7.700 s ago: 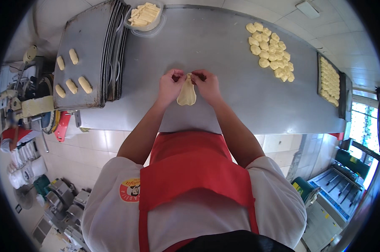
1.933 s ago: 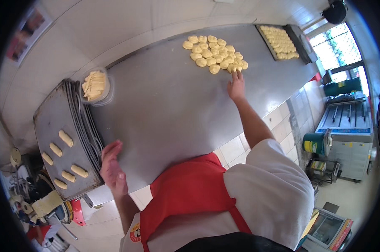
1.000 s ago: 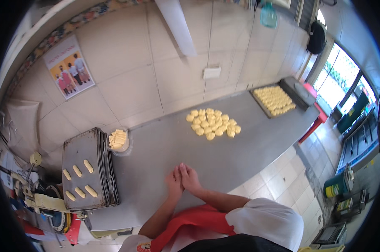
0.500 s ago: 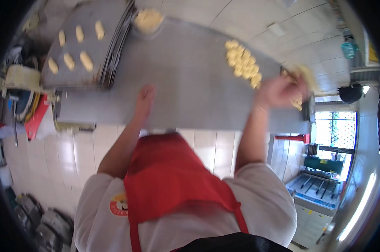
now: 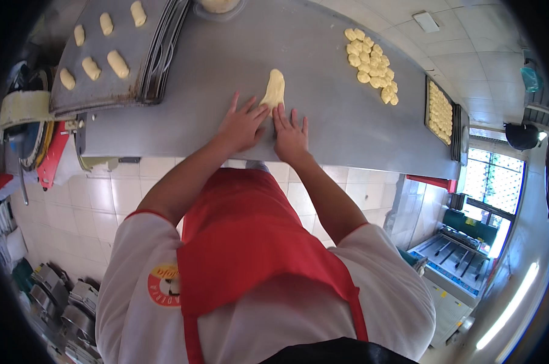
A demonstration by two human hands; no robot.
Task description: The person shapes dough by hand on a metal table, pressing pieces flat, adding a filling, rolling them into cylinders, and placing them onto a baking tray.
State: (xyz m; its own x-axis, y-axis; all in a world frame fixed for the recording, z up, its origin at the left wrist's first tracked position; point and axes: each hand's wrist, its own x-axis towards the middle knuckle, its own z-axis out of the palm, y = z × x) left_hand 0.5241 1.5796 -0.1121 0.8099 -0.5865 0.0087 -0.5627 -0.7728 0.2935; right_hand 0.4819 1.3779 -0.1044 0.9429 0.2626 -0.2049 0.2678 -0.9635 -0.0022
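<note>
A flattened, elongated piece of pale yellow dough (image 5: pixel 274 86) lies on the steel worktable (image 5: pixel 214 85) in front of me. My left hand (image 5: pixel 241 126) rests at its lower left, fingers spread, with fingertips on the dough's near end. Beside it my right hand (image 5: pixel 291 136) has its fingers stretched out, the foremost tips touching that same end. Neither hand grips anything. At the far left, six rolled dough pieces (image 5: pixel 118 64) lie spaced out on a stack of dark baking trays (image 5: pixel 132 54). A cluster of dough balls (image 5: pixel 369 64) sits at the right rear.
A plastic container (image 5: pixel 218 5) is cut off at the top edge. A tray full of shaped dough (image 5: pixel 439 112) stands at the table's right end. Machinery with a red panel (image 5: pixel 51 155) is at the left; a steel appliance (image 5: pixel 447 267) is below right, near a window.
The blurred pale piece raised in my right hand at the right now lies flat at the centre as stretched dough. Both hands have come together at its near end, fingers spread.
</note>
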